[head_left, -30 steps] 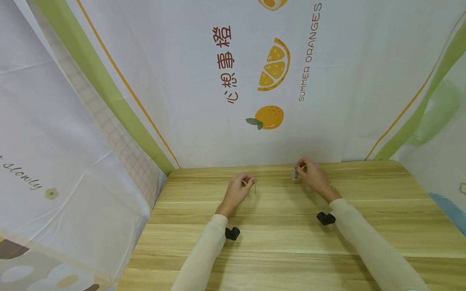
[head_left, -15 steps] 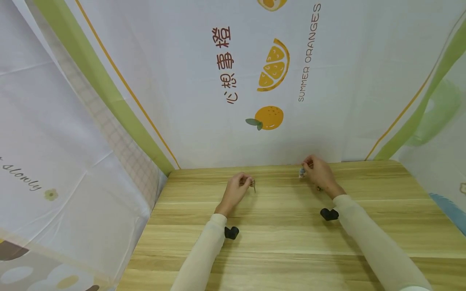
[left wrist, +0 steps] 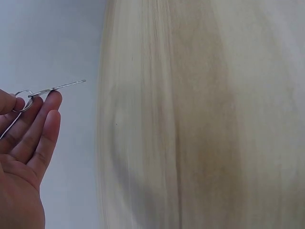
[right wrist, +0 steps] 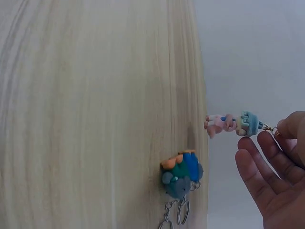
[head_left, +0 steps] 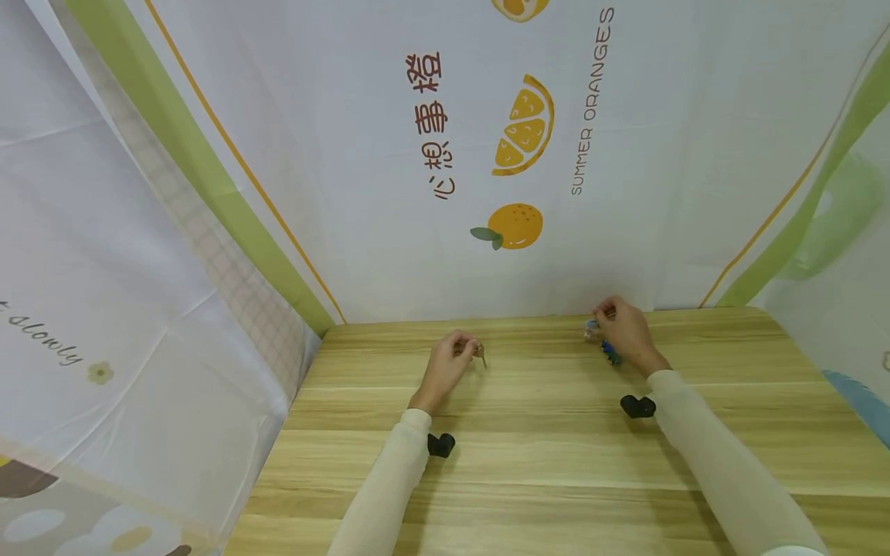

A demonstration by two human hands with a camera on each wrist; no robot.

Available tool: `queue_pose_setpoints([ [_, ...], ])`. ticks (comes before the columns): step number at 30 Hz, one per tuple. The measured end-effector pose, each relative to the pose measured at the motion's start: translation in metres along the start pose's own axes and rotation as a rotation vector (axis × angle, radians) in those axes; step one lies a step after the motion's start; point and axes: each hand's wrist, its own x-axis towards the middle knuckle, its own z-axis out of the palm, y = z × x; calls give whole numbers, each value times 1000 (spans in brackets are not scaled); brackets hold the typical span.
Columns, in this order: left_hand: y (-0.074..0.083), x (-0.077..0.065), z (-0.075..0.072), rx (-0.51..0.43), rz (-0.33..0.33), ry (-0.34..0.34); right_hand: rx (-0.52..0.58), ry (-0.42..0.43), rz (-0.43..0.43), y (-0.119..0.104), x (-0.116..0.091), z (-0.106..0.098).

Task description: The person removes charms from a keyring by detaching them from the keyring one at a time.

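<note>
Between thumb and fingers my left hand [head_left: 446, 367] pinches a wire ring that carries a key [left wrist: 69, 85], its blade sticking out past the fingertips. Over at the table's back edge, my right hand [head_left: 628, 333] holds a small figurine keychain [right wrist: 233, 123] by its gold-coloured chain. That figurine has a light blue hat and a pink body, and it hangs head-up from the fingers. Just below it, two mouse-like figurine keychains [right wrist: 180, 174] in green and blue lie side by side on the table, with metal chains and split rings attached.
Both hands are over the far part of a wood-grain table [head_left: 528, 448]. A white cloth [head_left: 361, 193] printed with oranges hangs right behind its back edge, and more cloth hangs at the left and right sides. Black wrist cameras [head_left: 637, 406] sit on the sleeves.
My right hand has moved to the right with the hat-wearing figurine, uncovering the blue and green figurines on the table. The left hand stays nearly in place; its key has swung slightly.
</note>
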Motion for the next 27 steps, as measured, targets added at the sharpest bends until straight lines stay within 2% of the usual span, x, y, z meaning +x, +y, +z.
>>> queue_pose_setpoints([
  [14,-8,1,-1,-105,-76,42,29,20,119,9,2,-9],
  [21,-15,-2,-3,-176,-172,87,41,43,141,16,2,-10],
  [27,-24,-5,-4,-234,-240,93,79,32,165,22,0,-9],
])
